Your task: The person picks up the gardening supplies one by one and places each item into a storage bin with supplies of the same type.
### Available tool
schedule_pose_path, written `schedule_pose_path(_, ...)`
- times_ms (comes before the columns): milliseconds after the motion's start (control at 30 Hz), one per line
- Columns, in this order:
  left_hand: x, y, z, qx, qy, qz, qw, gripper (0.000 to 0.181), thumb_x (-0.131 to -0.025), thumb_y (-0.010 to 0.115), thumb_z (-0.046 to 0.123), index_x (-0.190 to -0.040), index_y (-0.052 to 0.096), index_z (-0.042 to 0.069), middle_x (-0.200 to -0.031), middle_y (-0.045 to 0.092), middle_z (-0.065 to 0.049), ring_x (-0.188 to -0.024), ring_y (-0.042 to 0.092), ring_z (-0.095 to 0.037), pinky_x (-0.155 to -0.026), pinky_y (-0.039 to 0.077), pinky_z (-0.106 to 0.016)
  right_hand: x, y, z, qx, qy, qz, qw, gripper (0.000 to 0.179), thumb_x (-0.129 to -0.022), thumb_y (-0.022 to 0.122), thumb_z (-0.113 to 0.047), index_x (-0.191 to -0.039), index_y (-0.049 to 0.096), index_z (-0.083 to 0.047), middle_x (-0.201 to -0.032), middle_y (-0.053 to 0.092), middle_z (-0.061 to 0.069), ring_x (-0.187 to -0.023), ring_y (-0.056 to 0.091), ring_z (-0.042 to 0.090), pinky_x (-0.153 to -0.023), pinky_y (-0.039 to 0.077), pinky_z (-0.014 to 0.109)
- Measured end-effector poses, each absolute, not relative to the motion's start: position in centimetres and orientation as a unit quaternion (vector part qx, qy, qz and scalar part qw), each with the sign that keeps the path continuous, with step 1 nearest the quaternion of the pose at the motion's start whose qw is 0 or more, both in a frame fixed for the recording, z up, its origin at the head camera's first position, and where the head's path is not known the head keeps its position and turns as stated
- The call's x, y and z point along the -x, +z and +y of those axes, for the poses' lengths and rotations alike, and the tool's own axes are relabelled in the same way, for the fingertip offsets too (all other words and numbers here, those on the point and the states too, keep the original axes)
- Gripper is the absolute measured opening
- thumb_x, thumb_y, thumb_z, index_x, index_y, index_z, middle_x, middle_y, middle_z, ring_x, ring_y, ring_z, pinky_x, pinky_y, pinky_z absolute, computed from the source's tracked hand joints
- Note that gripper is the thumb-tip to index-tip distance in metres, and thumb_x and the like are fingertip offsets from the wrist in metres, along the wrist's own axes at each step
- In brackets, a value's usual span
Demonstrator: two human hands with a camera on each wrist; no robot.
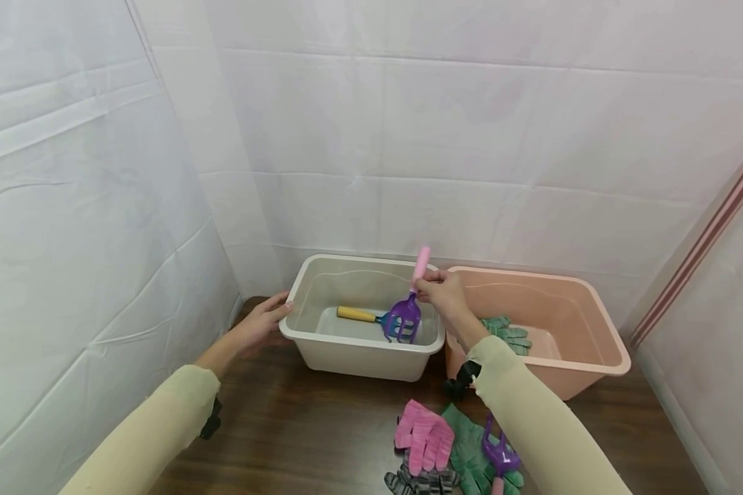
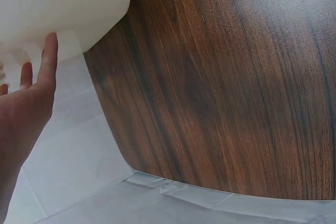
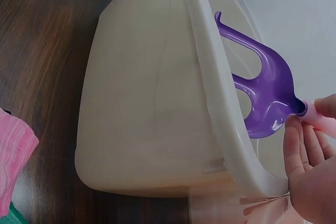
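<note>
A cream plastic tub (image 1: 359, 348) stands on the brown table, and my left hand (image 1: 263, 322) holds its left end. The thumb lies at the rim, while the fingers (image 2: 49, 59) rest against the outer wall. Over the tub's right end, my right hand (image 1: 444, 292) pinches the pink handle of a purple hand fork (image 1: 404, 316), low on the grip. Its tines point down into the tub, with the handle tilted up. Inside lies a second garden hand tool (image 1: 356, 314) with a yellow handle and blue head, partly hidden behind the purple tines.
Right of it stands a peach tub (image 1: 594, 337) with a green glove (image 1: 509, 333) inside. On the table in front lie a pink glove (image 1: 425, 436), a grey-black striped glove (image 1: 424, 479), green gloves (image 1: 467, 447) and another purple fork (image 1: 500, 454). White sheeting (image 1: 371, 137) hangs behind.
</note>
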State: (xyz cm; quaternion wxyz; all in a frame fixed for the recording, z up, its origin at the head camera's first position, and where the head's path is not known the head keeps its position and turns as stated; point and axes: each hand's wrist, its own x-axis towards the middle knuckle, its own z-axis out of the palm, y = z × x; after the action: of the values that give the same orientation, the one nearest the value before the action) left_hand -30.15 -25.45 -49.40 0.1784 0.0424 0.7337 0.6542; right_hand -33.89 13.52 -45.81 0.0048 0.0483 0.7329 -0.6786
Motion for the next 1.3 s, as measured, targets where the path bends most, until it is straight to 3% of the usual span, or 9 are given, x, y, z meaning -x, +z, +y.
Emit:
schedule_pose_path(300, 30.5, -49.3, -25.2, -0.044, 0.658, 0.731, 0.177, 0.064, -0.117, 0.042, 0.032, -0.169, 0.017, 0.006, -0.163, 0.03, -0.034, -0.142, 0.044, -0.056, -0.101, 0.054, -0.062, 34.0, -46.0, 13.8, -0.043, -0.676, 0.735, 0.007, 0.025, -0.098, 0.074, -0.008, -0.116, 0.066, 0.008, -0.098, 0.068, 0.013, -0.078, 0.071, 0.014, -0.085, 0.063, 0.035)
schedule_pose_path(667, 30.5, -49.4, -25.1, -0.045, 0.655, 0.734, 0.176, 0.063, -0.117, 0.041, 0.032, -0.169, 0.017, 0.006, -0.163, 0.03, -0.034, -0.142, 0.044, -0.056, -0.101, 0.053, -0.062, 33.9, -46.3, 13.7, -0.025, -0.665, 0.747, -0.001, 0.025, -0.101, 0.074, -0.014, -0.113, 0.065, 0.005, -0.097, 0.069, 0.014, -0.081, 0.072, 0.018, -0.082, 0.063, 0.031)
schedule_pose_path(833, 30.7, -49.5, -25.2, -0.043, 0.656, 0.732, 0.181, 0.064, -0.117, 0.042, 0.034, -0.169, 0.017, 0.007, -0.164, 0.03, -0.034, -0.142, 0.043, -0.056, -0.103, 0.052, -0.063, 33.7, -46.1, 13.8, -0.027, -0.67, 0.741, -0.011, 0.023, -0.102, 0.074, -0.016, -0.111, 0.065, 0.004, -0.098, 0.072, 0.017, -0.079, 0.073, 0.017, -0.088, 0.063, 0.039)
schedule_pose_path(1133, 30.7, -49.4, -25.2, -0.046, 0.653, 0.734, 0.181, 0.064, -0.117, 0.041, 0.034, -0.169, 0.017, 0.007, -0.164, 0.029, -0.034, -0.143, 0.042, -0.057, -0.101, 0.055, -0.06, 33.3, -45.3, 14.9, -0.02, -0.682, 0.731, 0.029, 0.032, -0.103, 0.074, -0.023, -0.121, 0.065, 0.001, -0.119, 0.069, 0.025, -0.11, 0.07, 0.039, -0.1, 0.058, 0.042)
schedule_pose_path(1300, 30.7, -49.5, -25.2, -0.043, 0.655, 0.732, 0.182, 0.063, -0.117, 0.042, 0.033, -0.169, 0.018, 0.008, -0.164, 0.03, -0.034, -0.143, 0.042, -0.057, -0.101, 0.054, -0.061, 32.7, -44.5, 15.6, -0.004, -0.688, 0.724, 0.048, 0.033, -0.103, 0.073, -0.021, -0.123, 0.064, 0.003, -0.117, 0.07, 0.022, -0.107, 0.071, 0.033, -0.103, 0.056, 0.043)
